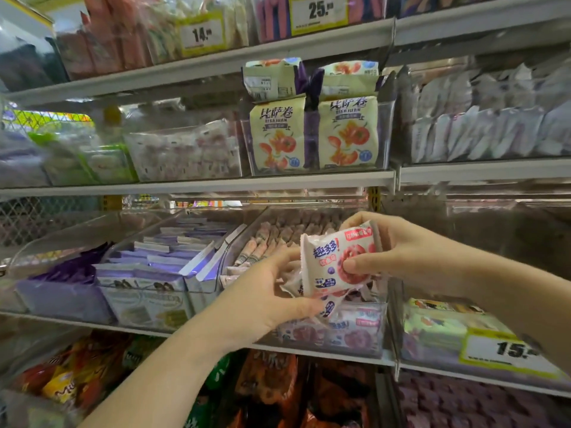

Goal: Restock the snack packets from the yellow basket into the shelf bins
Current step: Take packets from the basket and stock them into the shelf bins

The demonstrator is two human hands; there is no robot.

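White snack packet [336, 261] pinched by right hand [401, 251] | left hand [268, 291] grips half-hidden packets [330, 306] beneath

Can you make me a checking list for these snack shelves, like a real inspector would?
Surface: shelf rows hold clear bins; the bin under the hands has matching packets inside.
Job's things: packet, white with a red ring picture, held over that bin; bundle of more packets just below it; yellow basket not in view.
Clutter: nothing seen.
Hands: right hand pinches the packet; left hand grips the bundle.
Cables: nothing seen.
Surroundings: tomato bags on the shelf above, purple packs in the bin to the left, yellow price tags.
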